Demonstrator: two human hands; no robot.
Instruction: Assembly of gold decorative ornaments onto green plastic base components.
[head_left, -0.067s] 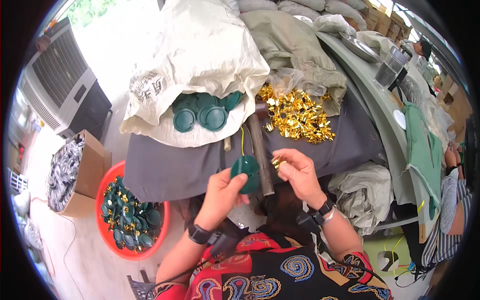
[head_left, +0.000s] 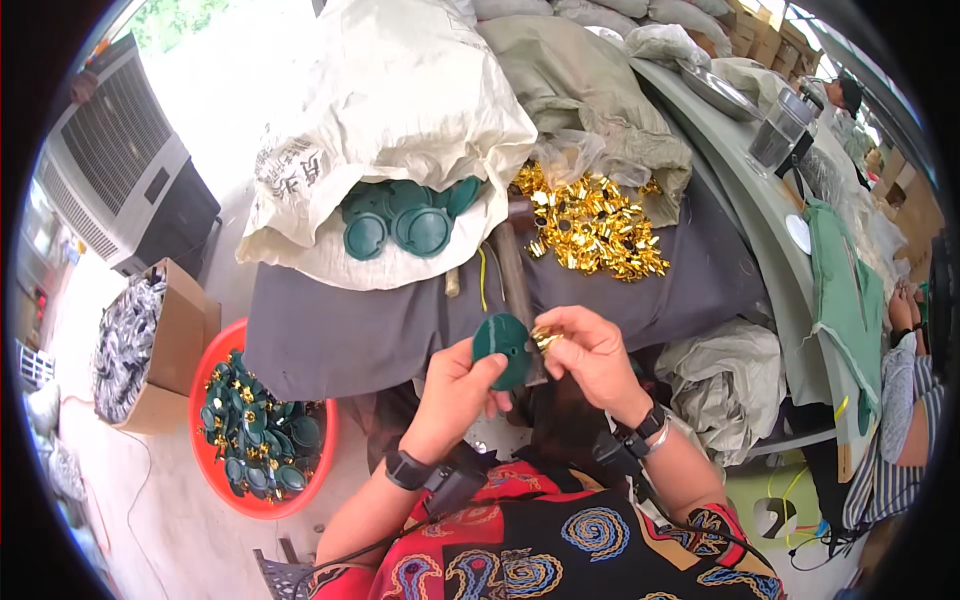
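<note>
My left hand [head_left: 455, 392] grips a round dark green plastic disc [head_left: 501, 344] by its lower edge, held upright over the near edge of the grey cloth-covered bench [head_left: 330, 335]. My right hand [head_left: 588, 357] pinches a small gold metal clip [head_left: 545, 337] against the disc's right rim. Beyond the hands, a heap of gold clips [head_left: 595, 230] lies on the cloth. More green discs [head_left: 405, 222] spill from the mouth of a white woven sack [head_left: 380, 120].
A red basin [head_left: 262, 428] of green discs with gold clips stands on the floor at my left, beside a cardboard box [head_left: 150, 355] of dark parts. A fan unit [head_left: 115, 165] stands far left. Another person [head_left: 905, 400] sits at the right by a long table [head_left: 760, 200].
Both hands have held their place; the disc has tilted slightly and the gold clip sits closer against its rim.
</note>
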